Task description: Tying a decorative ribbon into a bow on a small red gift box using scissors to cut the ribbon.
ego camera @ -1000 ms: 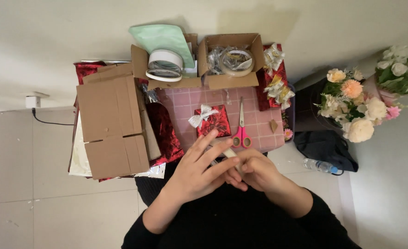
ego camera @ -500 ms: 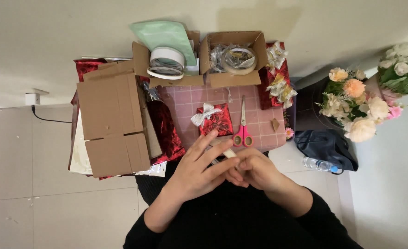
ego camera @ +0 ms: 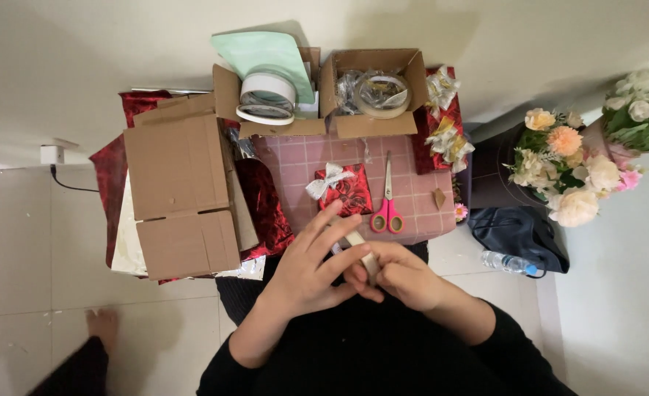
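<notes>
We are pinching a small pale strip (ego camera: 361, 249) at lower centre, left hand (ego camera: 311, 268) and right hand (ego camera: 405, 275) both gripping it, just below the red gift box (ego camera: 348, 189) and pink-handled scissors (ego camera: 387, 213) on the pink desk (ego camera: 420, 183)

I see pink-handled scissors (ego camera: 387, 213) beside a red gift box (ego camera: 348, 191) on the pink table (ego camera: 427, 198); flattened cardboard (ego camera: 181, 194) left, flowers (ego camera: 570, 165) right.

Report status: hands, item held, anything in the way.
Left hand and right hand together, both on a small pale strip. Strip held above lap, near the pink table. Scissors and red gift lie apart, nothing blocking.
</notes>
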